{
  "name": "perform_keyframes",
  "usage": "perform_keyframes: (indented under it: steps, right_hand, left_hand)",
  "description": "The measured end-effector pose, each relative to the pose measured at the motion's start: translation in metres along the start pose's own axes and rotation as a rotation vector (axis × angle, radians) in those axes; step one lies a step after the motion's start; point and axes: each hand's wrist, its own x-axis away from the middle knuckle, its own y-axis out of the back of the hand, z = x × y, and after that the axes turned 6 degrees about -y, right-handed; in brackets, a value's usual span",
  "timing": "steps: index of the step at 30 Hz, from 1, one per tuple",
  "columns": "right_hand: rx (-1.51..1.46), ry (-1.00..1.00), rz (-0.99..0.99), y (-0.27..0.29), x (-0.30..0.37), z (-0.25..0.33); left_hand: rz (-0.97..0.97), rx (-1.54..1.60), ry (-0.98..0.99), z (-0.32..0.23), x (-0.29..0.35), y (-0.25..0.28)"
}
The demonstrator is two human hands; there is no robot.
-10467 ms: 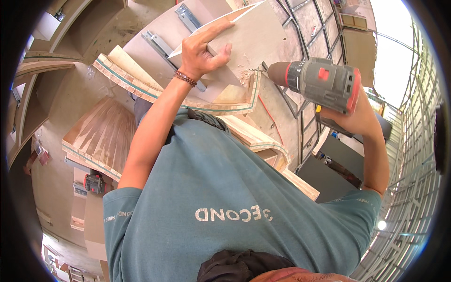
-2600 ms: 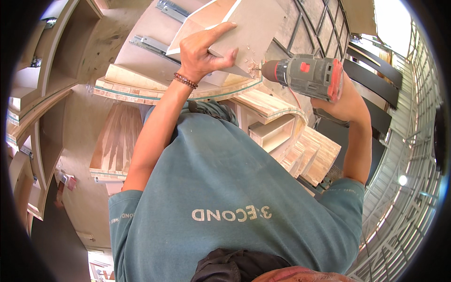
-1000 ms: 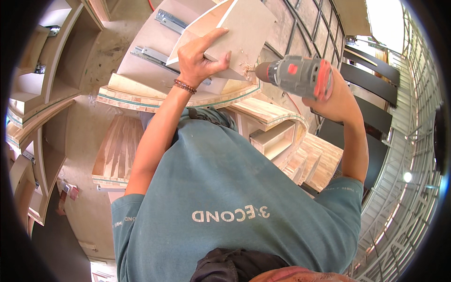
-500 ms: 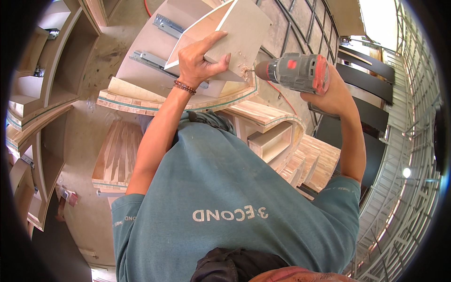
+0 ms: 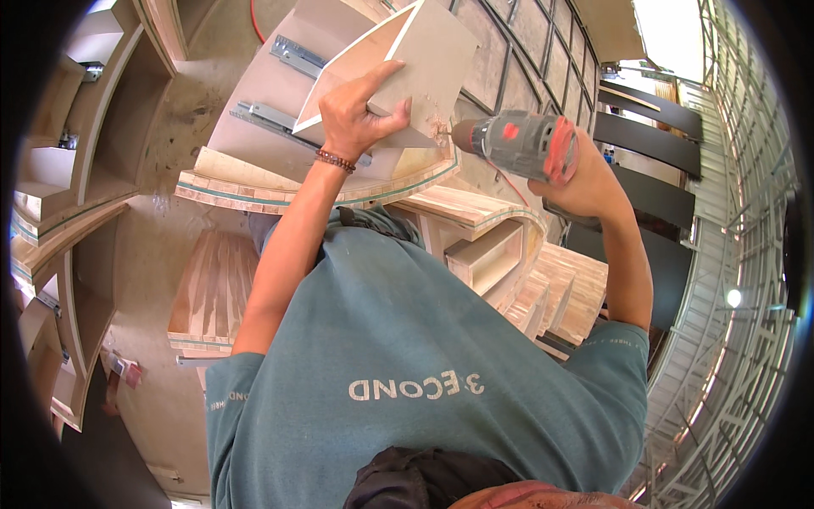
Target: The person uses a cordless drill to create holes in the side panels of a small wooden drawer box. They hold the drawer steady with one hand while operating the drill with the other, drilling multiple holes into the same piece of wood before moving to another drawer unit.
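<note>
A grey and red cordless drill is in my right hand, whose fingers are closed round its handle. The drill's bit meets the light panel of an open wooden drawer box near its lower right corner, where wood shavings cling. My left hand grips the box's edge, thumb and forefinger spread on the panel face; its other fingers are partly hidden. Under the box lies a curved cabinet piece with a layered wood edge, carrying metal drawer slides.
To the left stand similar curved cabinets with slides inside. Near my body on the right are a cabinet with a small drawer and stacked wood blocks. Dark panels lie farther right. A red hose crosses the floor.
The drill has dipped slightly at its rear end, and my right hand has shifted a little left and down with it. My left hand keeps its hold on the drawer box.
</note>
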Motion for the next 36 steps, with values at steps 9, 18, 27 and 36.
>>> perform_keyframes:
  steps: [9,18,27,36]
  right_hand:
    - [-0.057,-0.079,-0.024,0.0,-0.001,-0.012]
    - [-0.421,0.128,-0.158,-0.005,0.015,-0.087]
    - [-1.026,-0.089,-0.302,-0.084,-0.016,-0.13]
    - [-1.034,-0.081,-0.233,-0.117,-0.04,-0.202]
  left_hand:
    - [-0.089,0.048,-0.062,0.005,0.001,-0.012]
    - [-0.069,0.052,0.01,0.005,0.005,-0.009]
    - [-0.332,0.045,0.263,-0.011,0.033,-0.005]
    - [-0.591,-0.136,0.358,-0.023,0.081,-0.01]
